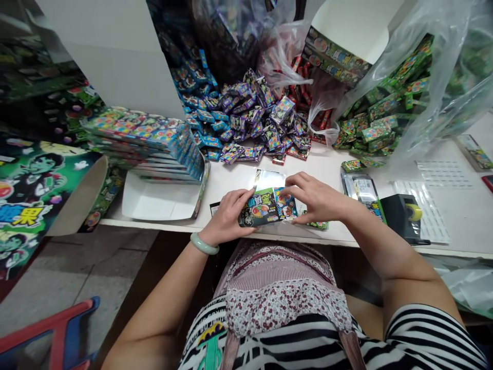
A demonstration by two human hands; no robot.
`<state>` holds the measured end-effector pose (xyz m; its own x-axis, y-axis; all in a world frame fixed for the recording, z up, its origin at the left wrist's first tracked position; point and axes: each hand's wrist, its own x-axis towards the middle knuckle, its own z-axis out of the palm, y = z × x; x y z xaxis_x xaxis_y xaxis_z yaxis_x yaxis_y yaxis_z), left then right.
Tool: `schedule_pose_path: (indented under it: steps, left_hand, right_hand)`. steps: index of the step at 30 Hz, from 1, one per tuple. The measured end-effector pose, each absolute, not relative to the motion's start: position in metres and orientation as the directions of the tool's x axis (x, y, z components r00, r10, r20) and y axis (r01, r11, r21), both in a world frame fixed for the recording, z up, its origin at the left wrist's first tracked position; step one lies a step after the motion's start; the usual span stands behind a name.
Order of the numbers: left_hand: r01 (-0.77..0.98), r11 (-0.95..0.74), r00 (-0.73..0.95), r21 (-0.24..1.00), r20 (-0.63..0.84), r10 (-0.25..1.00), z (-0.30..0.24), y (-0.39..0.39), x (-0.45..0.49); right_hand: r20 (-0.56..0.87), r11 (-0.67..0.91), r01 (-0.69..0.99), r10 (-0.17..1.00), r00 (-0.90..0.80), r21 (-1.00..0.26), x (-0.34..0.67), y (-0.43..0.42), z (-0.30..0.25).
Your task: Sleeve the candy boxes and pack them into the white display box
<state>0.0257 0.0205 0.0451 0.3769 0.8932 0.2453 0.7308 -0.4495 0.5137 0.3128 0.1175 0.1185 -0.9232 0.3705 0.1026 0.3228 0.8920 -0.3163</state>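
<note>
My left hand (230, 216) grips the left end of a dark green-and-black candy packet (262, 208), thumb along its upper edge. At that packet's right end lies a small blue candy box (285, 204). My right hand (318, 195) curls round this box, fingers on its upper side and thumb by its lower right. Both hands are just over the table's front edge. Partly under my right hand a green candy box (320, 225) shows. Behind the packet is a clear, shiny plastic piece (270, 178).
Piles of blue (210, 123), purple (250, 113) and green boxes (379, 123) lie at the back. On the left, a white display carton (162, 198) holds stacked packets. A tape dispenser (402, 218) and sticker sheets (439, 216) are on the right.
</note>
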Motion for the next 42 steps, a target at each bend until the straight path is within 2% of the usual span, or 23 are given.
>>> schedule_pose_path:
  steps: [2,7,14,17,19,22,25,27,29,31,33,36,42]
  left_hand:
    - [0.728,-0.438,0.363,0.528,0.245,0.899,0.045,0.019,0.024]
    - [0.764,-0.414,0.311,0.496,0.278,0.909,0.045,0.016,0.019]
    - [0.736,-0.467,0.362,0.490,0.297,0.883,0.041,0.012,0.022]
    - [0.737,-0.505,0.388,0.449,0.330,0.860,0.039,0.012,0.025]
    - [0.755,-0.483,0.349,0.443,0.352,0.868,0.038,0.012,0.028]
    - [0.790,-0.388,0.223,0.475,0.368,0.903,0.038,0.011,0.033]
    - [0.791,-0.294,0.067,0.537,0.401,0.914,0.041,0.009,0.046]
    - [0.740,-0.268,-0.020,0.617,0.418,0.908,0.043,0.008,0.058]
    - [0.614,-0.251,-0.094,0.748,0.386,0.918,0.044,0.006,0.071]
    - [0.410,-0.225,-0.153,0.884,0.310,0.938,0.043,0.003,0.080]
    - [0.208,-0.198,-0.191,0.958,0.238,0.952,0.040,-0.002,0.086]
    - [0.068,-0.178,-0.215,0.982,0.189,0.958,0.031,-0.012,0.089]
    - [0.048,-0.179,-0.240,0.983,0.185,0.953,0.017,-0.037,0.087]
  right_hand:
    - [0.113,0.893,0.311,0.364,-0.925,-0.325,0.312,0.117,0.119]
    - [0.163,0.870,0.372,0.439,-0.884,-0.324,0.311,0.111,0.119]
    - [0.129,0.904,0.269,0.326,-0.937,-0.331,0.307,0.113,0.120]
    - [0.120,0.887,0.251,0.319,-0.940,-0.389,0.302,0.116,0.116]
    - [0.161,0.839,0.263,0.377,-0.912,-0.476,0.297,0.115,0.111]
    - [0.218,0.698,0.316,0.562,-0.798,-0.643,0.290,0.108,0.098]
    - [0.127,0.446,0.301,0.708,-0.695,-0.843,0.280,0.097,0.082]
    - [0.072,0.262,0.210,0.769,-0.635,-0.942,0.273,0.092,0.073]
    - [0.067,0.176,0.141,0.822,-0.566,-0.974,0.269,0.091,0.069]
    - [0.083,0.198,0.152,0.831,-0.549,-0.968,0.268,0.092,0.072]
    - [0.095,0.252,0.185,0.798,-0.595,-0.950,0.270,0.092,0.077]
    - [0.069,0.289,0.210,0.723,-0.687,-0.934,0.276,0.089,0.083]
    - [0.003,0.336,0.250,0.603,-0.798,-0.908,0.278,0.087,0.083]
